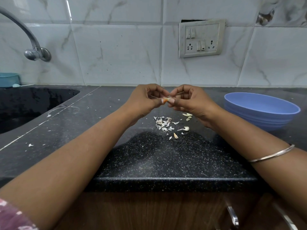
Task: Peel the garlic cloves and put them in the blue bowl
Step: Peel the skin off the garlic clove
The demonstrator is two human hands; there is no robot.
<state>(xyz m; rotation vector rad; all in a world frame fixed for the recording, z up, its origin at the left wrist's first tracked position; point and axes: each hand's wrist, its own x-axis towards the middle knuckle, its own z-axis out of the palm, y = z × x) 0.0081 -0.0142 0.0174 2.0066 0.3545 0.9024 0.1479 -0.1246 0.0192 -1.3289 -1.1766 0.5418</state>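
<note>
A garlic clove (166, 99), largely hidden between the fingertips of the left hand (146, 100) and right hand (191, 102); how much skin remains is unclear. The blue bowl (260, 110) interior appears hidden behind its rim.

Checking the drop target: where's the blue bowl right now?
In the head view, the blue bowl sits on the dark counter at far right, just beyond the right hand.

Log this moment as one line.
both hands pinch garlic clove | peeling | skins on counter | blue bowl right
</note>
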